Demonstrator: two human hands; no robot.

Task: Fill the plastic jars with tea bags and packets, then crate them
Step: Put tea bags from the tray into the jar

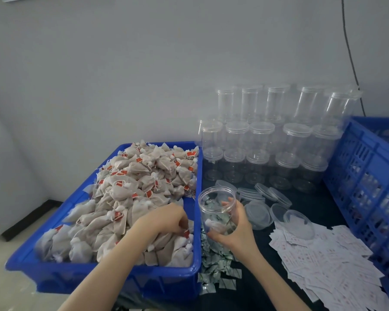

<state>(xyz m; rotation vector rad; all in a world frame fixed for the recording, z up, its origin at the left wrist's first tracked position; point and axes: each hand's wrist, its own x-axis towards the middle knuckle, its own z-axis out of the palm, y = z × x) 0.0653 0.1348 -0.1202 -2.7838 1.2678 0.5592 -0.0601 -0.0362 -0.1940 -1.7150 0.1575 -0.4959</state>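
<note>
I see my left hand [166, 217] down in the blue tub [103, 269], its fingers [183, 222] curled into the heap of tea bags [130, 194] and pinching one near the tub's right wall. The bags are beige pouches with strings and red tags, piled high across the tub.

My right hand [235, 230] holds an open jar [216, 209] just right of the tub, above the dark worktop [252, 288]. The fingers wrap round the jar's lower body, thumb on the near side, and the jar tilts a little toward the tub. Inside it I can make out a few green-and-white packets and what looks like one pouch at the bottom.

Under the jar and along the tub's right side lies a scatter of green packets [213, 263]. Further right, white slips [323, 261] with small red print spread over the worktop in a loose heap.

Behind the jar, loose clear lids [267, 198] lie near one another, some leaning, some flat. Beyond them, capped empty jars [263, 135] stand stacked in rows against the grey wall [99, 63].

At the right edge stands a blue crate [368, 171] with slotted sides; through the slots I see blurred shapes, but I cannot tell what they are. A black cable [348, 41] hangs down the wall above the stacked jars.
</note>
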